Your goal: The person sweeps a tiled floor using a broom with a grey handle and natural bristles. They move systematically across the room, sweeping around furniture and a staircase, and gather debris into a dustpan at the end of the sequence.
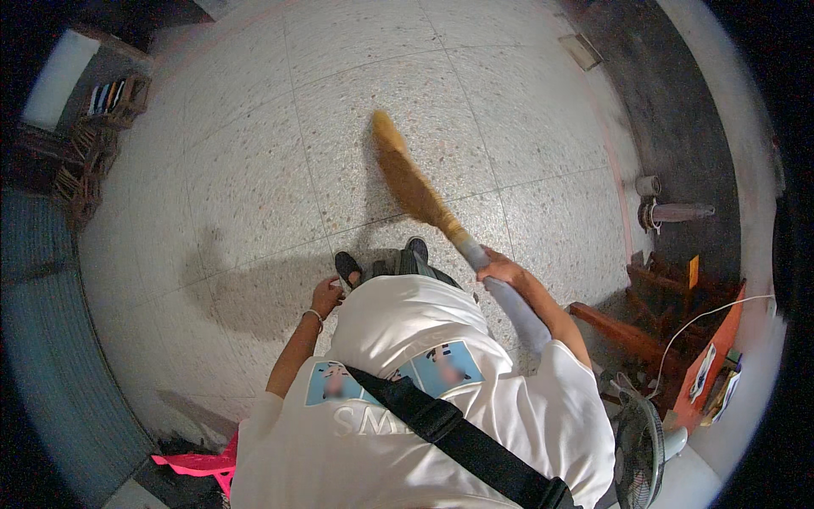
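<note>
My right hand (500,269) is closed round the pale grey handle of a broom (415,191). The broom slants away from me to the far left, and its brown, straw-like head narrows to a yellowish tip over the speckled floor. Behind the hand, the handle runs back under my right forearm. My left hand (326,295) hangs beside my left hip with its fingers loosely bent and slightly apart. No held object shows in it. A light band circles that wrist.
Speckled tile floor (246,153) spreads ahead of my dark shoes. Wooden furniture (632,331), a fan (638,450) and a white cable (678,335) stand at right. A wooden rack (127,97) is at far left, a corrugated shutter (51,339) at left, and something pink (203,462) lies near left.
</note>
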Demonstrator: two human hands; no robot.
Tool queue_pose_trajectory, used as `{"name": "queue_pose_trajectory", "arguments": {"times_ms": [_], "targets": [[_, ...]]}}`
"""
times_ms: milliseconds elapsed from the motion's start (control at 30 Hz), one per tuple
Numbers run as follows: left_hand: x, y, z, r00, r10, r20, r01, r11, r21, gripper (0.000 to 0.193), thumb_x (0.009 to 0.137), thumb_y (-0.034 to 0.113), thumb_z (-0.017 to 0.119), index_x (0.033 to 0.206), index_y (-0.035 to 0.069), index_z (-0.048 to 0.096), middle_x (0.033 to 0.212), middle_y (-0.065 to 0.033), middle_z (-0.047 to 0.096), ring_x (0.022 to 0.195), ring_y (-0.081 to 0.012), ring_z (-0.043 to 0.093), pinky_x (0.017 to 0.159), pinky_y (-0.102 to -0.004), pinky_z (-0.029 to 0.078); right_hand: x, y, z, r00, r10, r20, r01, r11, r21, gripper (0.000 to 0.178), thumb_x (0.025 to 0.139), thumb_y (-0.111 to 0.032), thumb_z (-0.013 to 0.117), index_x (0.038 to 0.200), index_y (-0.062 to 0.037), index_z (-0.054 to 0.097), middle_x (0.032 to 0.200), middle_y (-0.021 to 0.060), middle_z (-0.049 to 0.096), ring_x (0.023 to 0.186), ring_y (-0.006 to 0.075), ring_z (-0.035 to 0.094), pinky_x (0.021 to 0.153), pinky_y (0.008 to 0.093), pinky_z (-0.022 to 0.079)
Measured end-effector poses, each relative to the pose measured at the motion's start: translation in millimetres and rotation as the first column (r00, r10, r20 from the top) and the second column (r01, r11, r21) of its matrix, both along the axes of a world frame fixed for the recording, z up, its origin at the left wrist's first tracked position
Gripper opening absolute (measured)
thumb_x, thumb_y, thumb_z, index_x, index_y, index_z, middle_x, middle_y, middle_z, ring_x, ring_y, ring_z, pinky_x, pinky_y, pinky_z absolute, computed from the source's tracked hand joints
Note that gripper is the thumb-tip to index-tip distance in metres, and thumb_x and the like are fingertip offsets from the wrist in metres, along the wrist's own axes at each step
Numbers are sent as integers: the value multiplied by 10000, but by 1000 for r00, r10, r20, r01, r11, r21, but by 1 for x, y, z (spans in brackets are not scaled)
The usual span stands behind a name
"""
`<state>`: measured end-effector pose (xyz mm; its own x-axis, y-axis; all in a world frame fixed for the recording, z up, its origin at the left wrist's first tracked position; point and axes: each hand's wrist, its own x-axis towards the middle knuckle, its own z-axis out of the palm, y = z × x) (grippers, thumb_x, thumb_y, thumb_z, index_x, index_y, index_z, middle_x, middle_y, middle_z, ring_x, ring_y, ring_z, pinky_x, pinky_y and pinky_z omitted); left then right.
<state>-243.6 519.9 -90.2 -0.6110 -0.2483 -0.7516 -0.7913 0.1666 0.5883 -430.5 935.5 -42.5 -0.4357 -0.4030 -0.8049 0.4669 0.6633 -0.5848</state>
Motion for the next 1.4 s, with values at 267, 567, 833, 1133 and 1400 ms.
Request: {"name": "queue_pose_trajectory", "arguments": {"times_ms": [267,567,833,1133,1400], "targets": [[11,-4,-36,970,-227,-86,207,958,-200,439,717,200,571,1123,39,525,805,-126,612,721,-227,593,681,-339,478,-67,70,-20,958,-158,-239,202,964,175,739,526,-116,675,1196,-7,382,872,157,547,742,224,572,631,346,490],[25,-18,-36,999,-7,-34,2,989,-146,414,729,145,584,1119,20,525,871,-156,624,782,-243,605,714,-337,480,-109,-47,46,944,-329,-38,322,939,-121,666,564,-97,634,1189,-78,406,797,93,551,634,205,541,567,333,463],[-33,-49,-47,977,-168,-132,151,980,-129,391,748,148,581,1116,28,527,900,-163,611,800,-234,594,718,-338,473,-166,-226,-10,988,109,-105,-138,938,-320,877,555,-120,643,1330,-39,241,808,131,566,607,205,557,522,325,472],[-153,-139,-24,1000,12,-19,-11,999,38,438,737,107,523,1165,30,475,771,-122,593,628,-180,602,533,-289,499,-248,-329,-31,982,47,183,19,940,-342,724,569,-106,632,1230,-35,346,793,112,535,546,194,541,470,325,458],[-204,-183,-51,999,33,31,-35,997,73,416,735,110,514,1143,31,485,758,-126,584,599,-172,594,518,-298,500,-271,-228,-11,921,-341,188,359,931,-72,745,605,-53,612,1280,-112,302,737,99,502,513,197,526,436,334,456]]}}
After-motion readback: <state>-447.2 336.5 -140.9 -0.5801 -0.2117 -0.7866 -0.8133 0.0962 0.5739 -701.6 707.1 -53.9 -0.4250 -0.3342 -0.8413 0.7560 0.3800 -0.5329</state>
